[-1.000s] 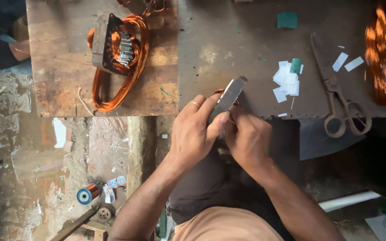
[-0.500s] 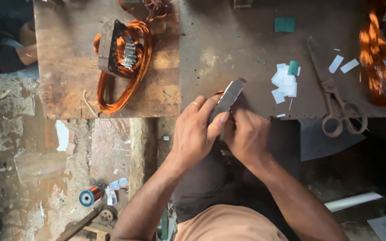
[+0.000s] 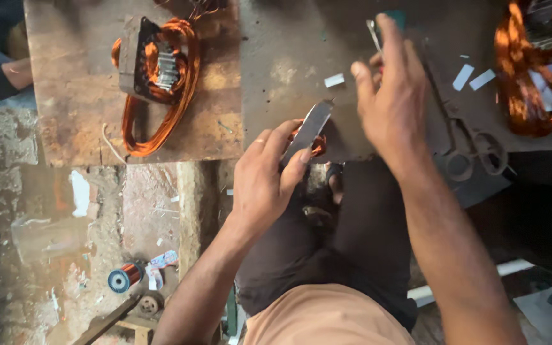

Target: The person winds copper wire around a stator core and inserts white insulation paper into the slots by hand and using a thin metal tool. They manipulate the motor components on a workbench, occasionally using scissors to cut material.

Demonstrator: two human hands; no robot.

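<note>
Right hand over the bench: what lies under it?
The right hand pinches a thin metal tool above the dark bench top. One white paper slip shows beside it, scissors at its wrist. Anything directly beneath the palm is covered.

You get soft, even daylight on the worktop (image 3: 276, 76); your lap and the right edge sink into dim shadow, and your raised right hand (image 3: 394, 96) shows slight motion blur.

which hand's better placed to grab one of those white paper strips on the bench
Right. The right hand is raised over the bench among the white strips, while the left hand holds the flat metal blade.
</note>
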